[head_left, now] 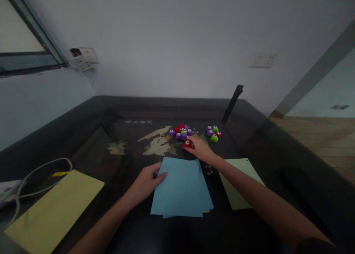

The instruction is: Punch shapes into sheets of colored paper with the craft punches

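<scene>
A small stack of light blue paper sheets (180, 187) lies in front of me, its edges slightly fanned out. My left hand (151, 178) grips the stack's upper left edge, thumb on top and fingers tucked underneath. Beyond the paper, my right hand (198, 147) pinches a small red toy piece (188, 144) with a white eye-like spot. Just past those fingers sits a cluster of similar purple, red and green pieces (178, 135). A smaller group of them (214, 138) stands to the right of my right hand.
On the dark glossy table (124, 195), yellow paper (59, 209) lies at left near a white cable (36, 165). Pale green paper (238, 172) lies partly under my right forearm. A black upright stick-like object (232, 104) stands at the back right. Wall sockets (263, 60) are behind.
</scene>
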The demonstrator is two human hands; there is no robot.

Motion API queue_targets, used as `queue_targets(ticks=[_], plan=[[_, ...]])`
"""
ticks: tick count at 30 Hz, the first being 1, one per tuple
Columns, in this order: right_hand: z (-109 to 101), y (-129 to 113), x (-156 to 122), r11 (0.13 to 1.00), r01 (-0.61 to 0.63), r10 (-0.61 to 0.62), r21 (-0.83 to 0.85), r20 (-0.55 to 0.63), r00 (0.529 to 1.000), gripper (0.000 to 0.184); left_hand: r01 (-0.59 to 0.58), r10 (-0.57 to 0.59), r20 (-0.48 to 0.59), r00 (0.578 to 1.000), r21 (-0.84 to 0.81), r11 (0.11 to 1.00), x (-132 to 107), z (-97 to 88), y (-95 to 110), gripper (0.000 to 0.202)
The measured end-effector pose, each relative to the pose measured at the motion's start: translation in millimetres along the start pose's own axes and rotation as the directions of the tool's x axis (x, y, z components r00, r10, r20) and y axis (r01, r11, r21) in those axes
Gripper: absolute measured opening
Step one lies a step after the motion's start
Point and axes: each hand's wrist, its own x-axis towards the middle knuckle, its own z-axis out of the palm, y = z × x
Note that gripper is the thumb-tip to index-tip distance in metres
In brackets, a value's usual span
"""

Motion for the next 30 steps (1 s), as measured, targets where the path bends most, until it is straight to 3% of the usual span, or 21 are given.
queue_targets(ticks=[4,7,9,12,17,22,26,30], plan=[[-17,20,-34,0.965,-0.044,0.042,0.26,0.012,0.999,0.019,0.012,-0.011,0.016,1.0,-0.019,1.0,0,2.1,0,0.037],[-30,28,-72,0.88,-0.114,0.106,0.461,0.045,0.993,0.023,0.064,-0.059,0.055,0.997,-0.087,0.994,-1,3.2,-1,0.043],[-38,28,-97,0.682,-0.199,0.202,0.704,0.081,0.976,0.031,0.091,-0.083,0.064,0.995,-0.136,0.986,-1,3.2,0,0.045],[-44,22,-126,0.427,-0.266,0.31,0.864,0.136,0.941,0.035,0.133,-0.128,0.039,0.991,-0.204,0.97,-1,4.1,6,0.049],[-43,14,-142,0.159,-0.248,0.376,0.956,0.173,0.91,0.044,0.222,-0.226,0.027,0.974,-0.33,0.918,8,23.1,16,0.06],[-43,18,-141,0.094,-0.188,0.443,0.978,0.128,0.887,0.049,0.18,-0.23,-0.082,0.97,-0.396,0.9,18,55.2,6,0.057],[-44,21,-143,0.07,-0.156,0.446,0.985,0.109,0.888,0.041,0.095,-0.131,-0.243,0.961,-0.154,0.984,11,61.0,-6,0.04],[-43,19,-144,0.084,-0.144,0.44,0.986,0.093,0.893,0.033,0.075,-0.059,-0.289,0.956,0.045,0.996,2,56.3,-10,0.039]])
